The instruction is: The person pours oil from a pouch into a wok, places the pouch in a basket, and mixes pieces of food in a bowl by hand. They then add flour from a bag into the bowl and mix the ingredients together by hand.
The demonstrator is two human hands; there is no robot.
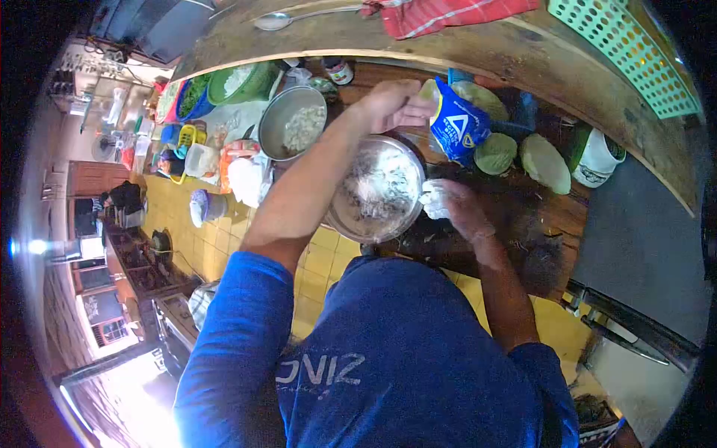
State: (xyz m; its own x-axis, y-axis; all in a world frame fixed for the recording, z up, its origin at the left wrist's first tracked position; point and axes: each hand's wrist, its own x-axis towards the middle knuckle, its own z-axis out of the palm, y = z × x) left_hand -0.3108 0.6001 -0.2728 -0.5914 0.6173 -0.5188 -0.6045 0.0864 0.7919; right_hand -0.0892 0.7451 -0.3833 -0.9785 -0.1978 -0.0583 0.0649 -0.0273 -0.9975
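My left hand (396, 108) reaches across above the metal bowl, its fingers stretched out and their tips right at the edge of a blue flour packet (455, 127). The packet leans on the table behind the bowl. Below it, the round metal bowl (337, 205) holds white flour over a lumpy mixture (370, 194). My right hand (457, 207) is at the bowl's right rim, fingers bent against it and coated white with flour.
A second metal bowl (270, 134) with pale food stands left. Pale green cabbages (494, 153) and a jar (340, 72) are on the table. Overhead runs a wooden shelf (463, 56) with a spoon (275, 22), red cloth (448, 15) and green basket (635, 56).
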